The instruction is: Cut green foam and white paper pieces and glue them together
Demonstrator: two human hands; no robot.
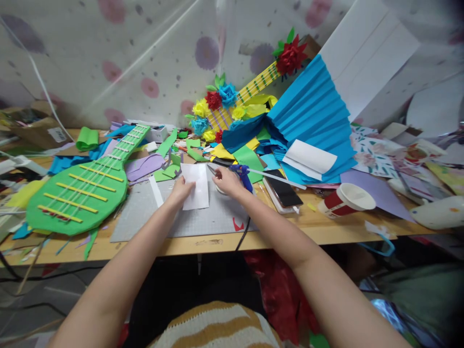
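My left hand [180,188] pinches the left edge of a white sheet of paper [196,186] and holds it over the grey cutting mat [145,212]. My right hand [227,181] is closed just right of the sheet, beside a blue glue gun [243,174] whose black cord runs off the table edge. What the right fingers grip is hidden. A pair of scissors [212,169] lies just behind the sheet.
A green paper guitar [81,191] lies at the left. Behind are a yellow paper guitar with flowers [232,104], a blue pleated fan [311,113], a phone [282,192], a tipped red paper cup [344,200] and scattered coloured scraps.
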